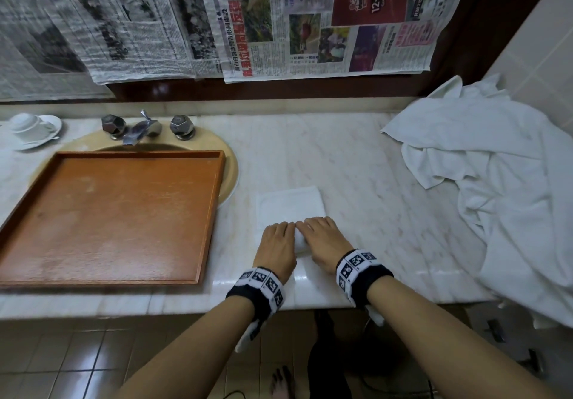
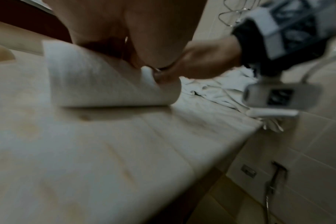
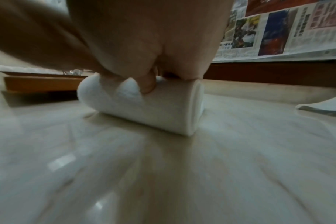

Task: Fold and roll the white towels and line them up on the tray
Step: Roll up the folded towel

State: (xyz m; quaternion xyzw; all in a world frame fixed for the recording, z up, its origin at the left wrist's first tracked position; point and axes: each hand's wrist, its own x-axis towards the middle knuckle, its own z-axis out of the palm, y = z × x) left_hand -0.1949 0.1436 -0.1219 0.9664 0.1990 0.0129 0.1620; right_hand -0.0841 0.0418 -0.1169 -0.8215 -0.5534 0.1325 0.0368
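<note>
A white towel (image 1: 291, 205) lies on the marble counter (image 1: 356, 181), right of the tray. Its near end is wound into a roll (image 3: 150, 109) and its far part lies flat. My left hand (image 1: 277, 245) and right hand (image 1: 324, 240) sit side by side on the roll, fingers curled over its top. The right wrist view shows my right thumb pressing into the roll's near side. In the left wrist view the roll (image 2: 105, 87) lies under my left hand (image 2: 144, 30). The brown wooden tray (image 1: 108, 218) holds nothing.
A heap of loose white towels (image 1: 496, 181) covers the counter's right end and hangs over its edge. The tray rests over a sink with a faucet (image 1: 141, 129). A cup and saucer (image 1: 31, 129) stand at the far left. Newspaper (image 1: 310, 20) covers the wall.
</note>
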